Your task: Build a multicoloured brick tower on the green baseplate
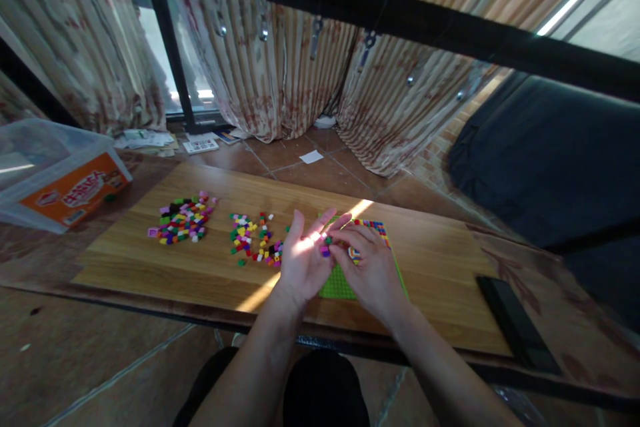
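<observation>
My left hand (306, 260) is turned palm up with its fingers stretched out, cradling a few small toy bricks, among them a purple brick (325, 251). Over that palm, my right hand (367, 263) brings thumb and fingertips together at the bricks; a small green brick (328, 239) shows at the fingertips. Beneath both hands lies a lime-green studded baseplate (336, 285), partly hidden. Rows of coloured bricks (377, 227) run along its far right edge, and some striped pieces show between my fingers.
Left of my hands are a loose scatter of bricks (245, 233) and a larger pile (185, 220) on the wooden board (200, 277). A clear plastic bin (65, 173) with an orange label stands at far left. A black flat object (517, 323) rests at the right end.
</observation>
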A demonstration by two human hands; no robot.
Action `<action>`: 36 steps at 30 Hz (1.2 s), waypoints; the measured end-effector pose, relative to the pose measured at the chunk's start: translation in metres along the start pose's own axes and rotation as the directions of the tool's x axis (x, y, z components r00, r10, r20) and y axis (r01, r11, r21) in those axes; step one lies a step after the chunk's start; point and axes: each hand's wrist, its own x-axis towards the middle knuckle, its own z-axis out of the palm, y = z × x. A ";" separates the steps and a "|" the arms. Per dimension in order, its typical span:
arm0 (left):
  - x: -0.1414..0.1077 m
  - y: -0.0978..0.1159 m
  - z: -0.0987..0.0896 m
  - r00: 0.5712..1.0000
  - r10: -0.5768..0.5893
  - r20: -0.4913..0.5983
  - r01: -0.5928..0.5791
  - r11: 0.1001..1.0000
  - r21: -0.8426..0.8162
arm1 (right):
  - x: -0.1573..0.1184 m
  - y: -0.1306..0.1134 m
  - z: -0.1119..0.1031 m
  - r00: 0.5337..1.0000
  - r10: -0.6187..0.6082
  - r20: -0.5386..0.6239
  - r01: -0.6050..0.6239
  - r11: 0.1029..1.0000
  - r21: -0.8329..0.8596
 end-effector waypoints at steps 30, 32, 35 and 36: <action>0.016 -0.026 -0.013 0.939 0.103 -0.329 0.039 0.917 0.398 | 0.025 0.062 -0.042 0.995 0.031 0.096 -0.031 1.000 -0.003; 0.017 -0.030 -0.011 0.946 0.125 -0.299 0.032 0.881 0.472 | 0.028 0.062 -0.041 0.991 -0.012 0.134 0.017 0.999 -0.038; 0.019 -0.033 -0.011 0.958 0.149 -0.244 0.016 0.823 0.568 | 0.028 0.063 -0.038 0.983 -0.056 0.173 0.073 0.993 -0.093; 0.021 -0.034 -0.011 0.960 0.169 -0.223 0.000 0.798 0.603 | 0.028 0.064 -0.037 0.981 -0.069 0.184 0.090 0.990 -0.111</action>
